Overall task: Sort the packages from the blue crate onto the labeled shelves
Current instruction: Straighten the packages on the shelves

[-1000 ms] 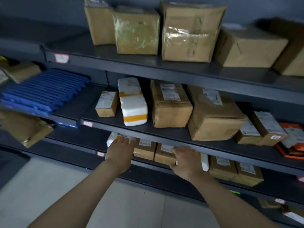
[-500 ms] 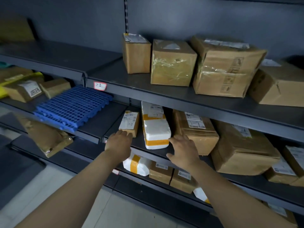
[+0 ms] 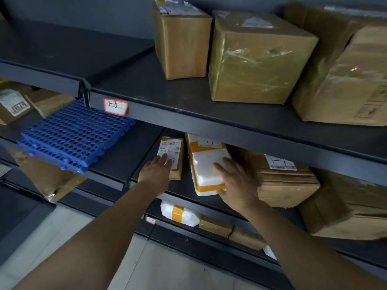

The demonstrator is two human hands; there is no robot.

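On the middle shelf lies a small brown package with a white label. My left hand rests on it with straight fingers. Right beside it sits a white foam package bound with orange tape. My right hand lies spread over its right side, thumb at the front edge. A large brown box stands to the right of that hand. The blue crate is not in view.
The top shelf carries a tag reading 1-6 and three brown boxes. A blue perforated plastic panel overhangs the left middle shelf. More parcels lie on the lower shelf, above a grey floor.
Both hands rose from the lower shelf's parcels to the middle shelf and now touch the small brown package and the white foam package. The view moved closer and upward.
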